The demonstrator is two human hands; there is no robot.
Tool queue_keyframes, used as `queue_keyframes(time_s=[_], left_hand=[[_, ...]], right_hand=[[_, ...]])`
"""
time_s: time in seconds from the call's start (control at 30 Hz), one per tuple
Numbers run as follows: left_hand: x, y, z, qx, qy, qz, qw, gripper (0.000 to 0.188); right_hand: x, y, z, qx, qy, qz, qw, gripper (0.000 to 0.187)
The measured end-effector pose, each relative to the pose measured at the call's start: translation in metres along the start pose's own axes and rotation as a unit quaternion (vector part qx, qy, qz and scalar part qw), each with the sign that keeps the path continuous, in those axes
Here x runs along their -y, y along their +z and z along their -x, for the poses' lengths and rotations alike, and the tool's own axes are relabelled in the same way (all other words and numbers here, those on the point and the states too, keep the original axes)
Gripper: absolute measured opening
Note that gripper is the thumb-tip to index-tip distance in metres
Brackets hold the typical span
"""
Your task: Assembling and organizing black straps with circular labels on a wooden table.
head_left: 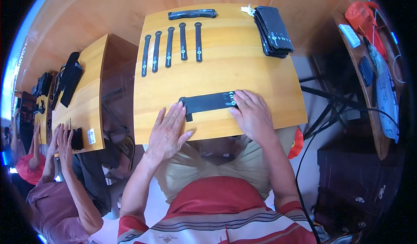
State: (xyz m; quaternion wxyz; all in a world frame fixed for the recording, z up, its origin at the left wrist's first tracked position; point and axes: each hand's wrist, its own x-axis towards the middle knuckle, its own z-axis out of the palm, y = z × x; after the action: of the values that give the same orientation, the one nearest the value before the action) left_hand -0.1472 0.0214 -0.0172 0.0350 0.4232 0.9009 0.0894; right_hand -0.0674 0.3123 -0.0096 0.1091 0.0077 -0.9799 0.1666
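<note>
A flat black fabric strip (208, 104) with white printing at its right end lies across the near part of the wooden table (226, 77). My left hand (169, 131) rests flat at the strip's left end, its fingertips on the edge and the thumb apart. A small dark tab (189, 117) sticks out below the strip beside those fingers. Over the printed right end, my right hand (253, 116) lies flat with fingers stretched out, covering part of it. Neither hand is closed around anything.
Several narrow black straps (169, 47) lie in a row at the far left, below a strap bundle (192, 14). A stack of black pieces (273, 31) sits far right, beside a white scrap (248, 10). Leftward, a co-worker's hands (63, 144) are at another table (89, 96).
</note>
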Motion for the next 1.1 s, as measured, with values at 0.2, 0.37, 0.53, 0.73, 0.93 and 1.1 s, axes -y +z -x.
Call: queue_keyframes(time_s=[0.2,0.37,0.53,0.73,0.93,1.1], left_hand=[[-0.003,0.004,-0.002,-0.048,-0.004,-0.006,0.999,0.076],[-0.001,0.006,0.001,-0.057,0.001,-0.011,0.998,0.076],[-0.001,0.005,-0.001,-0.064,-0.001,-0.005,0.998,0.076],[-0.002,0.004,0.001,-0.064,0.001,-0.008,0.998,0.074],[-0.002,0.005,0.002,-0.074,0.006,-0.013,0.997,0.075],[-0.002,0.005,0.002,-0.081,-0.018,0.022,0.996,0.073]], right_hand=[[0.009,0.014,-0.080,-0.092,-0.028,-0.048,0.994,0.035],[0.018,0.046,-0.147,-0.081,-0.067,-0.045,0.993,0.035],[0.004,0.070,-0.165,-0.053,-0.053,0.035,0.997,0.034],[-0.011,0.045,-0.141,0.006,0.000,0.040,0.999,0.028],[-0.032,0.037,-0.114,-0.012,-0.055,0.084,0.995,0.016],[-0.059,0.022,-0.088,-0.101,-0.034,0.065,0.992,0.016]])
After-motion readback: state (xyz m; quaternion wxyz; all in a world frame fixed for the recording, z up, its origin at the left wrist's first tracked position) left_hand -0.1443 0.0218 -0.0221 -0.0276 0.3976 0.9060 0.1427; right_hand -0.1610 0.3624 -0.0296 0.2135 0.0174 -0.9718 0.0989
